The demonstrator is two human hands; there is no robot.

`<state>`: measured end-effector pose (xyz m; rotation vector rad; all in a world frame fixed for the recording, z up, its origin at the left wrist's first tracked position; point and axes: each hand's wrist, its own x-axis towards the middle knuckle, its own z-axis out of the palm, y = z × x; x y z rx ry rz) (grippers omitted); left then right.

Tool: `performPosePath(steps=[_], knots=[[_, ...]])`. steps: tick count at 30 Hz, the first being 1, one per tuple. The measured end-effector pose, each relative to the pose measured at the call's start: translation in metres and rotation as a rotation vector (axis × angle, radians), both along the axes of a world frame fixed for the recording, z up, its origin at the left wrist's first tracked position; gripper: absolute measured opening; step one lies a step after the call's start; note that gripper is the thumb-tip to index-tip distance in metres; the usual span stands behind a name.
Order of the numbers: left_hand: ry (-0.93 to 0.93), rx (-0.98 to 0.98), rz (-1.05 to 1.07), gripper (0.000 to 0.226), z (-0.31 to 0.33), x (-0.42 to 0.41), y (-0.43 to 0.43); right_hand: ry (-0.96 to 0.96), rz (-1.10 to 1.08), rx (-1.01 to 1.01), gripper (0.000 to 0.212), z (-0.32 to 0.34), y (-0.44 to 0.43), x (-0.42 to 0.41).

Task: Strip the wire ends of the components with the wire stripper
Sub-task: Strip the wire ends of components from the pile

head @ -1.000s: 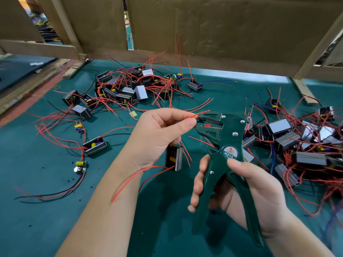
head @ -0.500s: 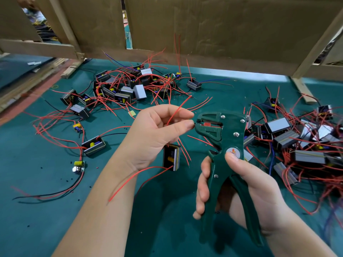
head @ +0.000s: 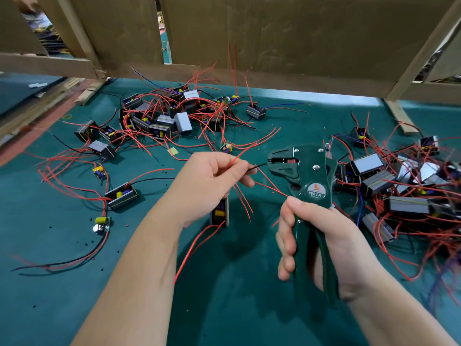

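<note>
The left hand (head: pixel 212 181) has thumb and forefinger pinched on a thin black wire (head: pixel 257 166), with 1 red wire (head: pixel 233 157) also caught between the fingers. The component (head: pixel 219 213) these leads seem to belong to dangles just under the palm, above the green mat (head: pixel 62 283). The black wire's tip sits in the mouth of the wire stripper (head: pixel 309 181). The right hand (head: pixel 329 245) holds the tool upright, all fingers wrapped round both handles, which lie close together in the fist.

To my eye this is the cut-and-pull itself. Doing it well means feeding the wire straight and level into the head, with only a short end past the blades. The squeeze should go all the way so the insulation slides off clean and no strands tear. A pinch close to the tool stops the thin lead buckling, and the red wire is best kept clear of the mouth.

More components lie tangled in red leads: the left heap (head: pixel 159 121) beyond the left hand, and the right heap (head: pixel 399 188) beside the stripper. I cannot tell which are already stripped.
</note>
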<state>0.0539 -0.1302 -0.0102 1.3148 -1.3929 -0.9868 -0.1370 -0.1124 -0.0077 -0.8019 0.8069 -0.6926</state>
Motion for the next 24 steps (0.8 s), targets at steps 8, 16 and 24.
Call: performPosePath(steps=[8, 16, 24], knots=[[0.186, 0.028, 0.055, 0.023, -0.001, 0.001, -0.003, -0.171, -0.031, 0.003, 0.021, -0.003, -0.006, -0.004], [0.739, 0.081, -0.038, 0.018, 0.005, -0.020, -0.003, -0.234, 0.210, -0.051, 0.065, -0.010, 0.002, 0.003], [-0.320, -0.180, 0.443, 0.026, -0.006, 0.022, -0.011, -0.263, -0.258, -0.244, 0.043, -0.013, 0.000, 0.004]])
